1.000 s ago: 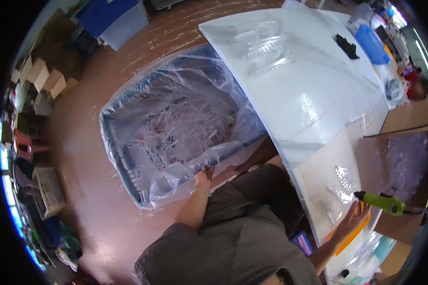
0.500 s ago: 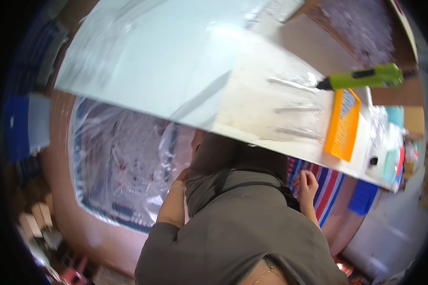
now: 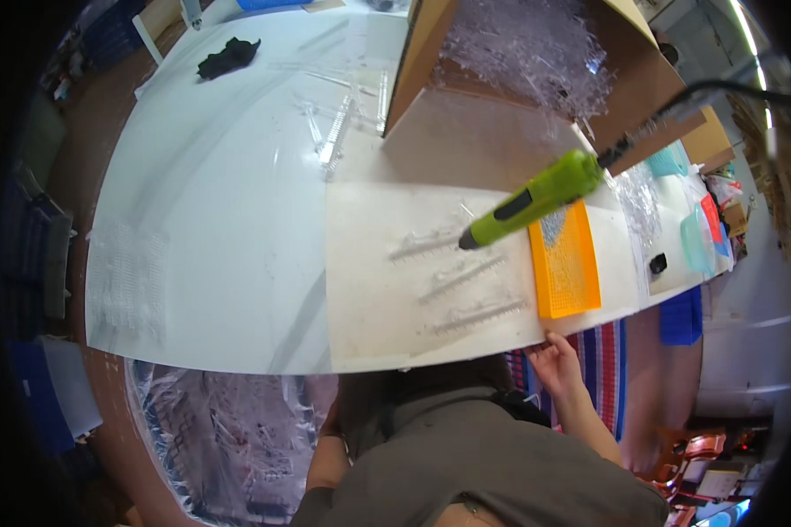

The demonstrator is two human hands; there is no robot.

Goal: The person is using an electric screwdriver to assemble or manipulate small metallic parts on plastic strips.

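Work looks to be between grasps: three clear plastic strips [image 3: 479, 314] lie on the desk [image 3: 211, 246] beside an orange tray [image 3: 573, 294], near a corded green screwdriver [image 3: 536, 202]. Taking one would call for raising the right hand [image 3: 557, 362], apparently empty, fingers loosely curled at the desk's edge. The left hand (forearm [image 3: 328, 461] low beside the lap) is mostly hidden; its grip cannot be told.

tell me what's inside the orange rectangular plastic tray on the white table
The orange rectangular plastic tray holds small grey pieces, too small to identify, toward its far end. The green pen-shaped power tool covers that end's edge, so anything behind it cannot be seen.
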